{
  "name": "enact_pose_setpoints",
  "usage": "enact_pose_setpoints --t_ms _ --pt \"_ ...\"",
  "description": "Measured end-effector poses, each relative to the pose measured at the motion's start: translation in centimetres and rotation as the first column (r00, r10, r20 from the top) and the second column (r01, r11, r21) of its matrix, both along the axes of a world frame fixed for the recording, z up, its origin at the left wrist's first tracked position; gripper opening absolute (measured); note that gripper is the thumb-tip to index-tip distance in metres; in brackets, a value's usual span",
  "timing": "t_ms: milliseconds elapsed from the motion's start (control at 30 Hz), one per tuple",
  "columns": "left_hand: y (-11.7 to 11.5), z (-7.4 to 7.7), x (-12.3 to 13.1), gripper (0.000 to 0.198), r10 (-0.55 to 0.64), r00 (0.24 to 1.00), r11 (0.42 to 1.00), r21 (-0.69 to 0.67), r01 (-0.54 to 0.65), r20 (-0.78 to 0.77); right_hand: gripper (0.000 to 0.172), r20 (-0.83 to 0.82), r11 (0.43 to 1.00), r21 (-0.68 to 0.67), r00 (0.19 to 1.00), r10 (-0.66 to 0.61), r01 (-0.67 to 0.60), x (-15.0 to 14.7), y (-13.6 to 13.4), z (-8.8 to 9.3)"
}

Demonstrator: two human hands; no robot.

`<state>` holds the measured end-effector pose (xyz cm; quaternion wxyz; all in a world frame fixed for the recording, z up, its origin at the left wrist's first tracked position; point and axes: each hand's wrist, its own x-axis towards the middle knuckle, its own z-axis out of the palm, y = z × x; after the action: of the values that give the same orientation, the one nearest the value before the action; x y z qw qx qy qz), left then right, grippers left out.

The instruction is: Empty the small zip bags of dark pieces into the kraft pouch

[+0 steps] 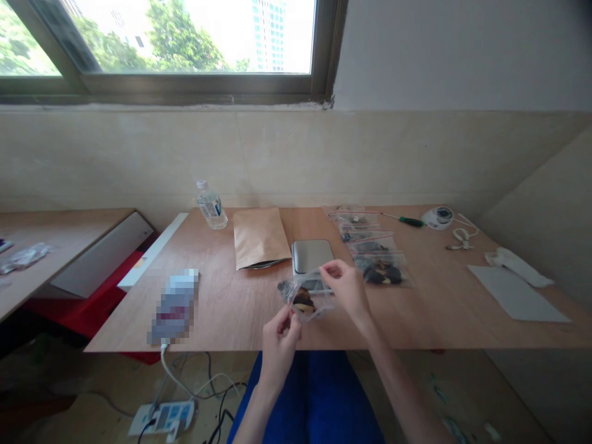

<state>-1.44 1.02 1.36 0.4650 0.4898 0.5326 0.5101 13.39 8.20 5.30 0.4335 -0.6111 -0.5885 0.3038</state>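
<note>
A silver device [313, 256] blocks the hands [280, 333] [348, 288] ahead; tabletop [439, 314] opens rightward.

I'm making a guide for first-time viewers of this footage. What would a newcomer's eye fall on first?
Probably the clear plastic bag with dark and tan contents, pinched between the left hand and right hand near the front edge of the table. Next might come the bright window at upper left, then the brown paper pouch lying behind the bag, to its left.
</note>
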Motion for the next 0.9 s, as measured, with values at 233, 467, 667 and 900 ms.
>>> enact_pose_setpoints --t_ms 233,467,667,900 --pt "0.4 -1.6 -1.2 0.026 0.107 0.982 0.988 0.097 -0.122 0.155 0.030 -0.308 0.973 0.005 0.926 0.220 -0.230 -1.1 1.0 2.8" --pt "1.8 -4.1 -1.2 0.057 -0.032 0.883 0.998 -0.033 0.054 0.467 0.024 -0.341 0.936 -0.053 0.888 0.309 -0.347 -2.3 1.3 2.7" --pt "2.4 -2.9 -0.4 0.070 -0.036 0.836 0.996 -0.045 0.072 0.548 0.003 0.175 0.915 0.294 0.956 0.235 -0.278 -2.4 1.4 3.2" --pt "3.6 -4.7 -0.8 0.052 -0.006 0.892 1.000 0.009 0.002 0.453 0.014 0.359 0.672 0.057 0.643 0.676 -0.738 -2.7 1.8 3.3"
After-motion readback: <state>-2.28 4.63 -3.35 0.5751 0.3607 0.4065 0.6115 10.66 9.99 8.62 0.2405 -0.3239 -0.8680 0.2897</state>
